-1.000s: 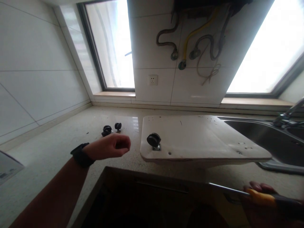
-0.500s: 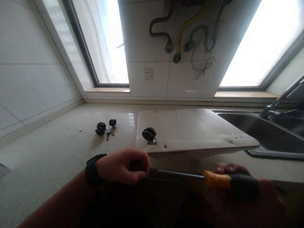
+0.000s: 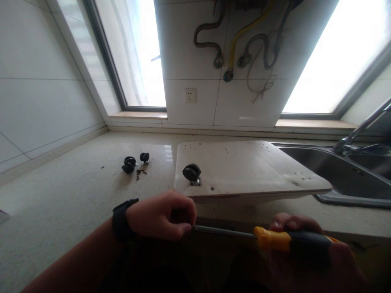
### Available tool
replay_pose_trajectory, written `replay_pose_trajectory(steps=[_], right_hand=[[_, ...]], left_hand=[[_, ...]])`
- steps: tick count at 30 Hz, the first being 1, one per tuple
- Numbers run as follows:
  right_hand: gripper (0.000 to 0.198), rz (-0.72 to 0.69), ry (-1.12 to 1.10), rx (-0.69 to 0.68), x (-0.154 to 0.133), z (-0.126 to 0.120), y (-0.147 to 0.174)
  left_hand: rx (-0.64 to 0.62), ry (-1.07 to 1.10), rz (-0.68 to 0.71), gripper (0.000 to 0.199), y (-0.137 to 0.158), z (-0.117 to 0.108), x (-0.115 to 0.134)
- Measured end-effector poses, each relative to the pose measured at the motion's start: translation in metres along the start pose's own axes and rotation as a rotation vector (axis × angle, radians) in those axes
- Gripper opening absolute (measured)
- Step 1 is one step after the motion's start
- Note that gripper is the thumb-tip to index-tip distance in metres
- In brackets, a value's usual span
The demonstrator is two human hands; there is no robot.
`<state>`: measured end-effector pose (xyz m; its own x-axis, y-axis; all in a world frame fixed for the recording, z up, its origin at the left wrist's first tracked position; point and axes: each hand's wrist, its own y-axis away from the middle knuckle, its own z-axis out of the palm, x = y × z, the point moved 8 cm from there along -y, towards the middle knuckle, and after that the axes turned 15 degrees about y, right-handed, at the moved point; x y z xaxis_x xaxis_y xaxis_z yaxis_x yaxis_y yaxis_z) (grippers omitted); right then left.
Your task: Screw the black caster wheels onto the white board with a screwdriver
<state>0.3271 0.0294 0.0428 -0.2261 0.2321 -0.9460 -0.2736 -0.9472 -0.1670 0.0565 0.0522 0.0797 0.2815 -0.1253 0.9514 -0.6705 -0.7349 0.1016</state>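
In front of the counter's edge, my right hand (image 3: 305,248) is wrapped round the yellow and black handle of a screwdriver (image 3: 275,239), whose shaft points left. My left hand (image 3: 163,215), with a black band on the wrist, pinches a small screw, mostly hidden by the fingertips. The screwdriver's tip meets those fingertips. Just beyond lies a white board (image 3: 235,165), with a black caster (image 3: 192,173) standing on its near left corner over a metal plate. Small holes show at the board's other corners.
On the counter (image 3: 76,183) to the left are several loose black casters (image 3: 128,164) and a little heap of screws (image 3: 140,173). A steel sink (image 3: 305,156) with a tap (image 3: 346,142) lies at the right. Pipes (image 3: 233,49) and a socket (image 3: 191,95) are on the wall behind.
The screwdriver has moved left, and its tip now reaches the screw at my left fingertips. My left hand has shifted slightly right. The casters and board stay put.
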Motion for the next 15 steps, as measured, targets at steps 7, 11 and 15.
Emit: replay_pose_trajectory(steps=[7, 11, 15], right_hand=[[0.035, -0.106, 0.0, -0.095, -0.021, 0.014, 0.003], [0.033, -0.159, 0.02, -0.103, -0.026, 0.019, 0.006], [0.032, -0.149, 0.041, -0.123, -0.021, 0.017, 0.005]], left_hand=[[0.023, -0.099, -0.017, 0.009, -0.002, 0.0, 0.002], [0.063, -0.171, -0.025, 0.008, -0.002, -0.001, 0.005], [0.106, -0.29, 0.0, 0.009, -0.003, -0.002, 0.009]])
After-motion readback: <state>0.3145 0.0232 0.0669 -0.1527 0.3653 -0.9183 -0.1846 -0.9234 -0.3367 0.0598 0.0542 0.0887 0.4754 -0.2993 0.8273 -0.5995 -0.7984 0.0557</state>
